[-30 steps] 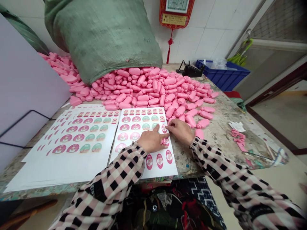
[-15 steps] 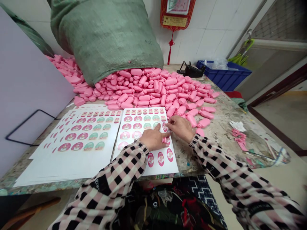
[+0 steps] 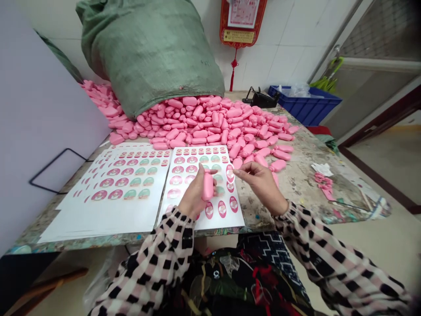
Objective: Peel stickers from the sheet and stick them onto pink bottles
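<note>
My left hand point(image 3: 196, 191) is closed around a small pink bottle point(image 3: 207, 186), its smooth side turned upward. To its right, my right hand point(image 3: 259, 181) pinches an oval pink-and-white sticker point(image 3: 230, 173) between thumb and forefinger. Both hands are held over the right-hand sticker sheet point(image 3: 235, 219), which carries rows of pink, green and red printed labels. Part of that sheet is hidden beneath my left hand and sleeve.
Several overlapping sticker sheets point(image 3: 98, 219) lie on the left of the worn table point(image 3: 296, 184). Behind them a heap of pink bottles point(image 3: 197, 123) spills from a green sack point(image 3: 158, 52). A black tape dispenser point(image 3: 261, 98) and a blue crate point(image 3: 305, 105) stand at the back right.
My right hand has peeled the oval sticker off the sheet. My left hand has lifted from pressing the sheet and turned, showing the pink bottle in its grasp.
</note>
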Demonstrator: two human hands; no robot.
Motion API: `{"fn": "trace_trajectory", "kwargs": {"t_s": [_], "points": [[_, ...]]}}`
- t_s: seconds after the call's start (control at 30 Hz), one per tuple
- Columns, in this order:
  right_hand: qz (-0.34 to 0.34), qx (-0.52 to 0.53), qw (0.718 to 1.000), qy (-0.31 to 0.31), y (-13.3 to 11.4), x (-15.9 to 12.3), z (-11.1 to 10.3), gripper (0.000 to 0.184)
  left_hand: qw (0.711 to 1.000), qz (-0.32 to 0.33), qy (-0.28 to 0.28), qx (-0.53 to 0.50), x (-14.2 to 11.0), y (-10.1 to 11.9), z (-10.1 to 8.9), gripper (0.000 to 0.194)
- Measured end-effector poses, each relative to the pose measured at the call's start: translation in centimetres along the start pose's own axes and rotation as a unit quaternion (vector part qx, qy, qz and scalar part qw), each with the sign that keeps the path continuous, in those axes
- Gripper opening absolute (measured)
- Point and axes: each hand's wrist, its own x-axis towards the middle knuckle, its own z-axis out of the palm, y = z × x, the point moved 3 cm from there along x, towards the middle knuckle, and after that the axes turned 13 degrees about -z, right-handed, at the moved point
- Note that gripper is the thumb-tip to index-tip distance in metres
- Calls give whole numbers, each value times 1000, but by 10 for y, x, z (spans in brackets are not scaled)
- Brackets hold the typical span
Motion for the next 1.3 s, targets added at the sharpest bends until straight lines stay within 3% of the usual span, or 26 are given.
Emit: {"fn": "trace_trajectory", "kwargs": {"t_s": [0.1,0.2,0.37,0.63,1.3], "points": [[-11,10,1000,-26,-13,-13,16,27,965,-73,-74,-241,-4,-7,11,56],[-11,-28,998,-48,-16,-20,26,28,939,-101,-104,-313,-6,-10,17,55],[-2,-44,997,-67,-12,-25,32,30,937,-104,-118,-312,-9,-13,16,59],[-42,-66,995,-63,-14,-29,36,27,936,-92,-139,-311,-10,-14,17,59],[-32,-115,988,-93,-10,-32,38,27,940,-91,-154,-291,-10,-15,18,67]]}}
